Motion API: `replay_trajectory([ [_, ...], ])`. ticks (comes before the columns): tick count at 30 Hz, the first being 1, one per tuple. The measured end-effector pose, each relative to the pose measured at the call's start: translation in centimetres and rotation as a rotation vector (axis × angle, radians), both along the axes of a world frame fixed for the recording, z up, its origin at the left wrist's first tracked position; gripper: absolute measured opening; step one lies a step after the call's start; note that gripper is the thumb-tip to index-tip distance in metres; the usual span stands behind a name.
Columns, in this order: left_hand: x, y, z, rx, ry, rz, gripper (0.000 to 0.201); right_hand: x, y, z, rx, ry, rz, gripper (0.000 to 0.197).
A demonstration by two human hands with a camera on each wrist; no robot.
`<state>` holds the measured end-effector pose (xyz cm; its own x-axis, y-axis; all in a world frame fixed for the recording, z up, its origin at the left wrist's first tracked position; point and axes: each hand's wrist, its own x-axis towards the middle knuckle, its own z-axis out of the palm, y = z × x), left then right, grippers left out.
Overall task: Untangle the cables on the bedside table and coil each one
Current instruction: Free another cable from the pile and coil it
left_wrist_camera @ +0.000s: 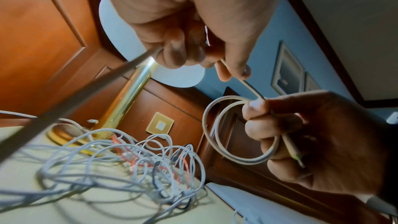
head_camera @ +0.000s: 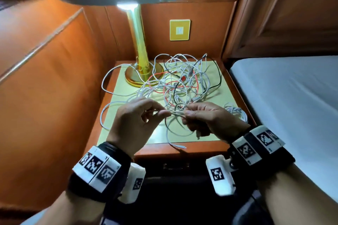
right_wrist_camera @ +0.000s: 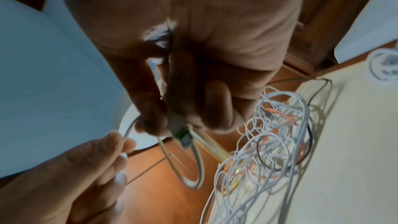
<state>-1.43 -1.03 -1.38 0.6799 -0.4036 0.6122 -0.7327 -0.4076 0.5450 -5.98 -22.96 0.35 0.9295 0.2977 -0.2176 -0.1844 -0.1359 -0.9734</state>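
A tangle of white, red and black cables point(head_camera: 182, 82) covers the middle and back of the bedside table point(head_camera: 124, 86). Just above its front half, my left hand point(head_camera: 165, 113) pinches a white cable point(left_wrist_camera: 251, 88) between thumb and forefinger. My right hand point(head_camera: 187, 114), close beside it, grips a small coil of that same cable together with its plug end point(right_wrist_camera: 183, 136). The left wrist view shows two loops hanging from the right hand point(left_wrist_camera: 258, 108). From the left hand, the cable runs back down into the tangle point(left_wrist_camera: 150, 164).
A gold lamp base point(head_camera: 140, 76) stands at the table's back left, touching the cables. One coiled white cable point(head_camera: 236, 111) lies at the right edge. A loose cable end point(head_camera: 181, 146) reaches the front edge. A bed point(head_camera: 292, 97) borders the right; wood panels enclose left and back.
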Motion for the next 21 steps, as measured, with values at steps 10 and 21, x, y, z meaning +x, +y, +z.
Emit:
replay_trajectory([
  [10, -0.5, 2.0, -1.2, -0.095, 0.480, -0.130, 0.049, 1.2, 3.1, -0.5, 0.164, 0.043, 0.106, 0.034],
  [21, 0.1, 3.3, -1.1, -0.197, 0.576, -0.009, 0.032, 1.8, 6.2, -1.6, 0.236, 0.007, -0.109, 0.033],
])
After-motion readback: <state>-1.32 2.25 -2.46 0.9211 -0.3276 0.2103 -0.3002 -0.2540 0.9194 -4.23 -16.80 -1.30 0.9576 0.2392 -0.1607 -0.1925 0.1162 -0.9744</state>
